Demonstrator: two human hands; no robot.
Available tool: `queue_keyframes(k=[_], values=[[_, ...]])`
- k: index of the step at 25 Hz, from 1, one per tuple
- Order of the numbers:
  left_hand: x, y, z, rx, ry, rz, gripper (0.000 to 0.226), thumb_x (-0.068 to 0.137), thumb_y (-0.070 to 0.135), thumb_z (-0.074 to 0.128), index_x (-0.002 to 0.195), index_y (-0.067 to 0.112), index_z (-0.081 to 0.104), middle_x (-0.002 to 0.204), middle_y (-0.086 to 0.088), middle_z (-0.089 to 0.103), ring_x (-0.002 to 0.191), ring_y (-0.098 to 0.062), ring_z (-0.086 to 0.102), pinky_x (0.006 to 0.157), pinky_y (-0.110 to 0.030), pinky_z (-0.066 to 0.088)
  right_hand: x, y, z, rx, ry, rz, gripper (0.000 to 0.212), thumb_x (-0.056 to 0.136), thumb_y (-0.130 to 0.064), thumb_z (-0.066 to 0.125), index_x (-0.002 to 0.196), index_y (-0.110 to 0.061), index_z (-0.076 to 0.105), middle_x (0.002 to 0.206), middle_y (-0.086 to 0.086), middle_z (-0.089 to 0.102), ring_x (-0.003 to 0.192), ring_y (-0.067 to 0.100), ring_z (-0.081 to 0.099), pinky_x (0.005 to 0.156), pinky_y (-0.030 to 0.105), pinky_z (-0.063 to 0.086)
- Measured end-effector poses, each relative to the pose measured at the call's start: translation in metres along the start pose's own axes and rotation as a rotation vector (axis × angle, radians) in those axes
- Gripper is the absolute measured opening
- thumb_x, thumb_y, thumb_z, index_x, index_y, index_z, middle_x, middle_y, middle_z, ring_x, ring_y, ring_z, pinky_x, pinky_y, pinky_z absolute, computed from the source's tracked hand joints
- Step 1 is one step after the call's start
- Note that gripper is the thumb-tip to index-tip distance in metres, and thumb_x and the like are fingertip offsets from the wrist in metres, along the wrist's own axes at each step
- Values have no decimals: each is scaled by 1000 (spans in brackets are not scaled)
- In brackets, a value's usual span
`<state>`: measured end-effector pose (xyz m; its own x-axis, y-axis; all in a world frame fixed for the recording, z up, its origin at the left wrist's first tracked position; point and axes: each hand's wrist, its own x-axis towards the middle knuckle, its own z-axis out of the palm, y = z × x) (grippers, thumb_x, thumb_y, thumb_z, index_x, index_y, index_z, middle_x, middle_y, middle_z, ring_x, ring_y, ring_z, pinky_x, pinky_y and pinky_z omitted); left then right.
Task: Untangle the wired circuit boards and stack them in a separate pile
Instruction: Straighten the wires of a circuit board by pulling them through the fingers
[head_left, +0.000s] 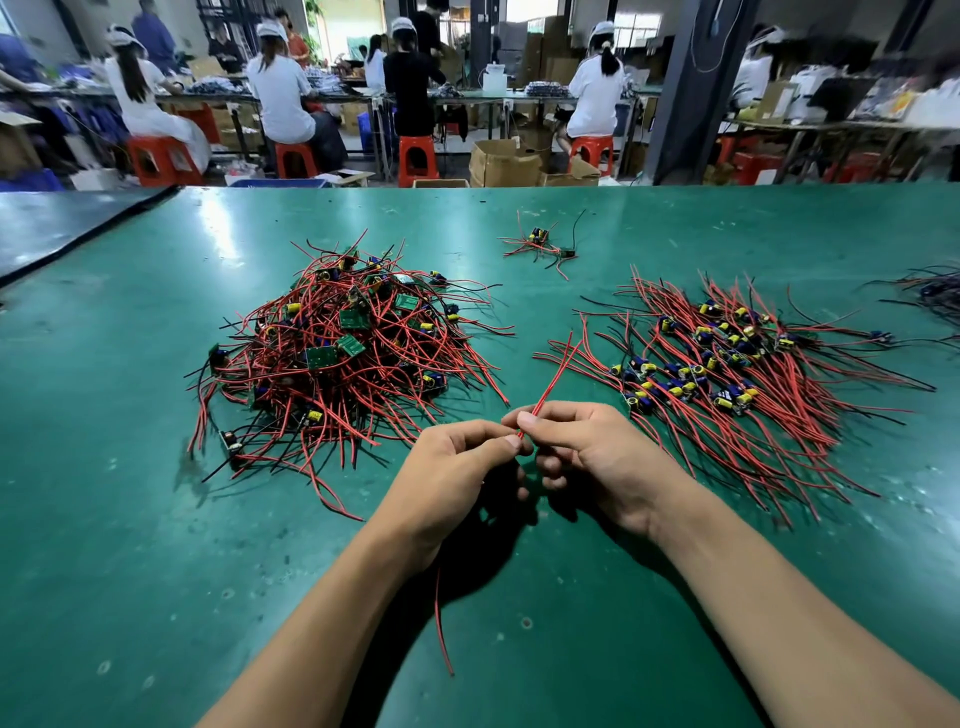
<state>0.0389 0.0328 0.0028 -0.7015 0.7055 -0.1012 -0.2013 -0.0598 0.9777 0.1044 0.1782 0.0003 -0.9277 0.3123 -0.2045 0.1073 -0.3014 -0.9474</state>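
A tangled heap of small green circuit boards with red and black wires (343, 353) lies on the green table at centre left. To the right, a flatter pile of boards with their wires laid roughly parallel (727, 374) spreads out. Between the two piles, near me, my left hand (457, 467) and my right hand (587, 452) meet fingertip to fingertip and both pinch red wires (551, 382) that stick up and away from my fingers. Another red wire (441, 629) hangs down below my left wrist. The board on these wires is hidden inside my hands.
Two loose wired boards (543, 244) lie further back on the green table (156, 571). A dark bundle of wires (935, 291) sits at the right edge. A black mat (62, 218) covers the far left corner. People sit on red stools at benches behind.
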Motion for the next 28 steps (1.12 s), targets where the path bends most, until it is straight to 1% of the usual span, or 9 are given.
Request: queue_keyframes(k=[4,8,11,14,17,19,22,25,28], values=[[0,1,0,64,-20,9,19,90,2,61,76,3,73,57,-10,60,50,-20,58,50,-21,49,3,-8,-17,-74,240,-87,14,97,-14,61,90,-10,73,51,-4,41,43,6,39,40,17,30],[-1,1,0,76,-31,16,19,90,2,61,76,3,73,58,-9,61,50,-20,58,52,-22,50,5,-12,-23,-64,388,-203,15,98,-15,61,91,-8,72,56,-5,45,44,6,39,39,17,32],[1,1,-1,30,-21,10,18,90,3,61,77,2,73,59,-10,61,52,-19,56,55,-24,53,4,-19,-19,223,325,-160,21,98,-19,59,85,-6,69,59,-5,45,40,5,35,36,16,28],[1,-2,-2,45,-31,26,17,90,4,62,77,2,74,60,-11,62,53,-20,56,55,-24,51,-1,-29,-19,621,173,44,26,89,-19,60,68,-4,66,57,-4,39,35,4,32,32,14,25],[2,-3,-3,123,-34,52,14,89,9,65,80,5,76,65,-13,67,61,-24,57,61,-27,47,-3,-30,-21,769,156,116,37,93,-15,57,58,-4,60,57,-4,37,32,4,33,29,15,26],[2,-4,-4,114,-29,58,13,90,10,65,84,4,75,68,-12,68,63,-23,58,61,-27,48,-3,-29,-21,733,166,85,37,97,-20,56,65,-4,65,60,-4,38,35,3,33,31,14,27],[2,-3,-3,90,-15,65,17,91,18,65,89,4,74,72,-13,70,62,-23,62,62,-28,50,-3,-26,-20,551,204,2,29,92,-36,63,93,-7,68,64,-5,41,40,1,33,34,12,29],[2,1,-1,-47,28,5,35,92,36,58,98,4,71,79,-17,71,63,-23,67,60,-28,56,1,-19,-17,411,274,-1,57,75,-49,73,109,-3,67,61,-5,49,41,2,39,36,13,33],[3,7,-1,-137,43,-56,54,96,52,41,110,7,66,94,-17,74,76,-24,71,67,-28,57,2,-14,-14,258,325,-5,62,73,-54,74,109,-4,67,65,-3,52,43,5,43,39,18,37]])
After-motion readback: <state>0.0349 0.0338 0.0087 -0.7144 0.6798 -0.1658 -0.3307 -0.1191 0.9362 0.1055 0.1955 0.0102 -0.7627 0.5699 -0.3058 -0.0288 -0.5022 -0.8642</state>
